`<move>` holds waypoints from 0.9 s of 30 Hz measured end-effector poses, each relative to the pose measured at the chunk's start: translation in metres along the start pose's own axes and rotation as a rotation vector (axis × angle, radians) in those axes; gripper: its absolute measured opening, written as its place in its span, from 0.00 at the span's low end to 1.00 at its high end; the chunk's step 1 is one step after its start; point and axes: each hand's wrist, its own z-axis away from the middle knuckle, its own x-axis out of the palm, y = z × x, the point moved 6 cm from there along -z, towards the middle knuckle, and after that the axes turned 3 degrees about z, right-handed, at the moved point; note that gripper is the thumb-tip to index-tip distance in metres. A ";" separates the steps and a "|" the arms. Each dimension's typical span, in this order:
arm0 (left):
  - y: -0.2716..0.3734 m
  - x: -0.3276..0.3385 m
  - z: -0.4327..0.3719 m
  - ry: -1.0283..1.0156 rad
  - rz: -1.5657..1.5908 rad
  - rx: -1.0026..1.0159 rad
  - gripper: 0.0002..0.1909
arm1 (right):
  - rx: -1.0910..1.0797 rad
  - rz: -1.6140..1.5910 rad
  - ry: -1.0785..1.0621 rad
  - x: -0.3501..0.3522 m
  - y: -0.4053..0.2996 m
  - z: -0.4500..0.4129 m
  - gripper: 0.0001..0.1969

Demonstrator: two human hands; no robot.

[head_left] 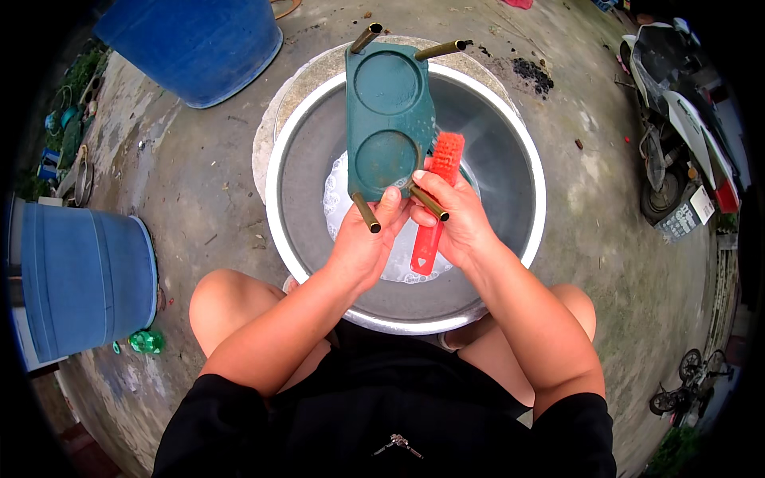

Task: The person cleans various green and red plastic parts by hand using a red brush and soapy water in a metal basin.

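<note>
Above a wide metal basin [289, 239], I hold a green tray-like stand [391, 128] with two round recesses and brass-coloured tubular legs at its corners. My left hand [376, 230] grips its near edge, the thumb on top. In my right hand [457, 209] is a red scrubbing brush [424, 245], bristles facing up, its handle pointing back towards me. The right thumb and fingers also meet the stand near one leg. Below, soapy water [401, 266] with foam covers the basin's bottom; the hands and stand hide part of it.
The basin stands on a round concrete slab [263, 149]. A large blue tub [197, 48] is at the far left, another blue tub [89, 275] nearer, beside a green plastic bottle [146, 342]. Along the right are a motor scooter [681, 119] and a small bicycle [687, 382].
</note>
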 end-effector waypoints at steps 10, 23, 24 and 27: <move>0.049 -0.018 -0.017 0.098 0.047 0.049 0.23 | -0.031 0.166 -0.005 -0.011 -0.030 -0.003 0.13; 0.042 -0.010 -0.007 0.132 -0.110 -0.114 0.25 | -0.786 1.572 -0.028 0.036 -0.051 0.035 0.18; 0.039 -0.005 -0.007 0.053 -0.106 -0.131 0.27 | -0.760 1.706 -0.095 0.038 -0.046 0.037 0.20; 0.027 0.005 -0.004 -0.010 -0.147 -0.185 0.30 | -0.755 1.745 0.172 0.022 -0.048 0.029 0.18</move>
